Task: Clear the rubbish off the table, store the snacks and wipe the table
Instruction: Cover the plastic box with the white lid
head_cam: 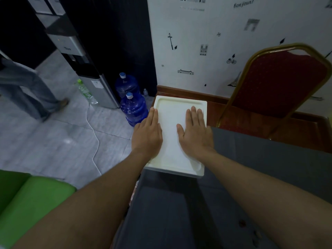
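Observation:
A white box with a recessed lid (pixel 177 106) stands at the far left corner of the grey-covered table (pixel 269 159). Both my hands lie flat on its lid with straight fingers. My left hand (pixel 148 133) presses along the lid's left edge. My right hand (pixel 195 133) rests on the lid's right half, thumb spread inward. What the box holds is hidden. A few small dark crumbs (pixel 241 223) lie on the table near the lower right.
A red chair with a gold frame (pixel 280 83) stands behind the table by the wall. Two blue water jugs (pixel 133 108) and a water dispenser (pixel 89 76) stand on the floor to the left. A green seat (pixel 32 200) is at lower left. A person's legs (pixel 27 88) are at far left.

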